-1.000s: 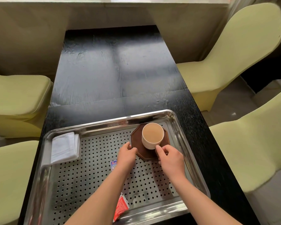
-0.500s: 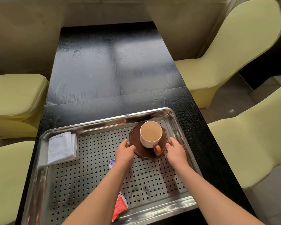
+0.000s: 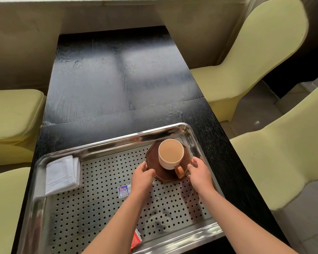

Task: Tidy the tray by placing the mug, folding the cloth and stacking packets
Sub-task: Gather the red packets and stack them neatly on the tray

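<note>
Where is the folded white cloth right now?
In the head view, the folded white cloth lies in the tray's far-left corner, away from the mug.

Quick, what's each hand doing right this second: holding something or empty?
Left hand: open, holding nothing, fingers touching the left edge of the brown coaster under the mug.
Right hand: open, empty, beside the coaster's right edge.

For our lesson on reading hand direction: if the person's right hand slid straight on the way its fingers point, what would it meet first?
The right hand points forward and slightly left, so it would probably meet the brown coaster edge almost at once, then the mug handle. Whether its fingertips already touch the coaster cannot be told.
</note>
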`<state>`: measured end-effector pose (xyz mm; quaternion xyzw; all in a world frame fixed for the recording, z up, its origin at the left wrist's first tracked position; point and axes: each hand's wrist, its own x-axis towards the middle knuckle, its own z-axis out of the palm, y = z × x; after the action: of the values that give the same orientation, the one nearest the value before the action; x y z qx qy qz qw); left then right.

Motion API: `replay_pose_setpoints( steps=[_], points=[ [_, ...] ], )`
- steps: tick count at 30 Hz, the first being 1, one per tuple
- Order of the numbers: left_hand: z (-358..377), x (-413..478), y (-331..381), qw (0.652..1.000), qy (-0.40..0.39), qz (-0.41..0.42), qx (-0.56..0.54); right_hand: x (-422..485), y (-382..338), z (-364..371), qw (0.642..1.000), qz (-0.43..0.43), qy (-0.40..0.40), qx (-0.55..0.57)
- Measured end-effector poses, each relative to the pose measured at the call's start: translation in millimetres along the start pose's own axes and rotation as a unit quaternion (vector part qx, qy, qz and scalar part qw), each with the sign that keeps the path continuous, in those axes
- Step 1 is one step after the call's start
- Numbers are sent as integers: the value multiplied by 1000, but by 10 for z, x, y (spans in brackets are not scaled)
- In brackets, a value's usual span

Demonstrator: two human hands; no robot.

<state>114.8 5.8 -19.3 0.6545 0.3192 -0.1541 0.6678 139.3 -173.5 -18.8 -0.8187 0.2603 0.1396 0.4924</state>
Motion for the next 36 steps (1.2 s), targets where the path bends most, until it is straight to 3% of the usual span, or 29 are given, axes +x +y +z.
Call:
replay_pose_setpoints(
  steps=[23, 32, 36],
  points=[
    [131, 1, 83, 999, -19, 16, -40, 107, -32, -80, 998, -25, 18, 53],
    [114, 24, 70, 999, -17, 7, -41, 125, -13, -100, 999, -42, 4, 31],
    [109, 16, 92, 999, -6, -12, -39, 68, 31, -117, 998, -59, -15, -34]
  ],
)
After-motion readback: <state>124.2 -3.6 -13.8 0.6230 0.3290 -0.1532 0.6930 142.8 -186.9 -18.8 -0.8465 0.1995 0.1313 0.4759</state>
